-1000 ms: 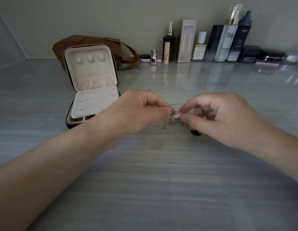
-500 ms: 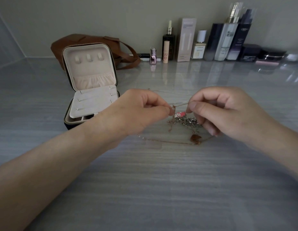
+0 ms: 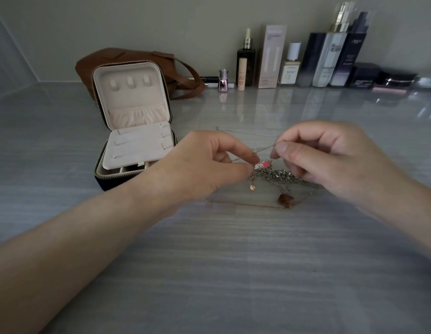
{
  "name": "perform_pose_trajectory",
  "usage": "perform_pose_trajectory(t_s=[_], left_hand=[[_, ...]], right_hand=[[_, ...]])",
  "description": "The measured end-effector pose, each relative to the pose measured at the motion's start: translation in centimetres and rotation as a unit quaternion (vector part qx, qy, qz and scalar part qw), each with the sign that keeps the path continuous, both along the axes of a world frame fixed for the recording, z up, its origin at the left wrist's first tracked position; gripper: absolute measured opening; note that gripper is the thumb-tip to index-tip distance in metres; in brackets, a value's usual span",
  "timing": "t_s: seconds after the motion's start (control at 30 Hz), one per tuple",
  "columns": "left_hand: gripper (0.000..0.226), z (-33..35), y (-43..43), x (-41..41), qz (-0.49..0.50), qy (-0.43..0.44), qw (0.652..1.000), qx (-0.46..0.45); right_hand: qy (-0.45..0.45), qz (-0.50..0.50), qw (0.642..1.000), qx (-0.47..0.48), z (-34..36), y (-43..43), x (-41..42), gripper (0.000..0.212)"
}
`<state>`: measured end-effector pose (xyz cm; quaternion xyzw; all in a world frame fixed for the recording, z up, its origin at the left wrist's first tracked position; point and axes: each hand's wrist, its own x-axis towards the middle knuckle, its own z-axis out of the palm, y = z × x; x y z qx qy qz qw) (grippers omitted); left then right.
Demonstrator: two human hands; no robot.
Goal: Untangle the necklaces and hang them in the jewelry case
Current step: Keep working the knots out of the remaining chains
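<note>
- Two hands worked over a tangle of necklaces (image 3: 279, 176) near the middle of the grey bench (image 3: 233, 273).
- The left hand (image 3: 204, 169) had its thumb and forefinger closed in a pinch on a thin rose-gold chain (image 3: 265, 148), just beside a pink charm (image 3: 263, 164); its other fingers were curled under.
- The right hand (image 3: 330, 162) pinched the same chain further along between thumb and forefinger, so the strand ran between the two hands above the bench.
- The silver links of the tangle lay on the bench below the fingers, with a small gold charm (image 3: 252, 187) hanging at the left edge and a brown pendant (image 3: 284, 200) lying nearer the person.
- The jewelry case (image 3: 132, 100) stood open to the left of the hands, apart from the necklaces, its lid upright with three hooks (image 3: 130, 81) bare.
- A brown bag (image 3: 127, 56) sat behind the case, and a row of cosmetic bottles (image 3: 330, 59) lined the wall.
</note>
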<state>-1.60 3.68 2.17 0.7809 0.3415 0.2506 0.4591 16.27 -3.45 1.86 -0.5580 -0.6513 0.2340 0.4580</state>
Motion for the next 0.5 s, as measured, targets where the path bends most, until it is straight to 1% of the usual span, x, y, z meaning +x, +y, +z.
perform_pose_trajectory(t_s=[0.17,0.33,0.5], left_hand=[[0.008,0.06,-0.07,0.03,0.008,-0.02,1.0,0.0],[0.012,-0.04,-0.05,0.11,0.018,-0.022,1.0,0.014],[0.015,-0.3,0.07,0.06,0.029,-0.009,0.992,0.122]], right_hand=[[0.0,-0.001,1.0,0.0,0.01,0.0,-0.01,0.017],[0.01,0.003,1.0,0.006,0.16,-0.14,-0.17,0.018],[0.04,0.01,0.999,-0.001,0.22,-0.14,-0.34,0.02]])
